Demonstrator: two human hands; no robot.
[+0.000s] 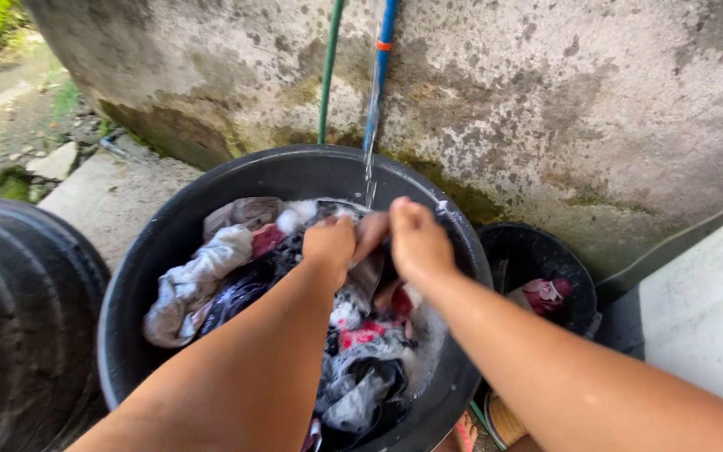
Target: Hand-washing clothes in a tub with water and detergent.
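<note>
A large black basin (pixel 211 188) holds soapy water and several wet clothes, white, dark and red. My left hand (pixel 329 243) and my right hand (pixel 416 241) are both closed on a piece of wet dark cloth (pixel 371 269) held between them over the middle of the basin. A thin stream of water (pixel 371 125) falls from above into the basin just beyond my hands. A pale grey garment (pixel 190 289) lies heaped at the basin's left side.
A smaller black bucket (pixel 537 247) with a pink cloth (pixel 546 295) stands at the right. An overturned black tub (pixel 18 318) sits at left. A stained concrete wall (pixel 546 100) with a green hose (pixel 328 67) and a blue pipe (pixel 387 33) rises behind.
</note>
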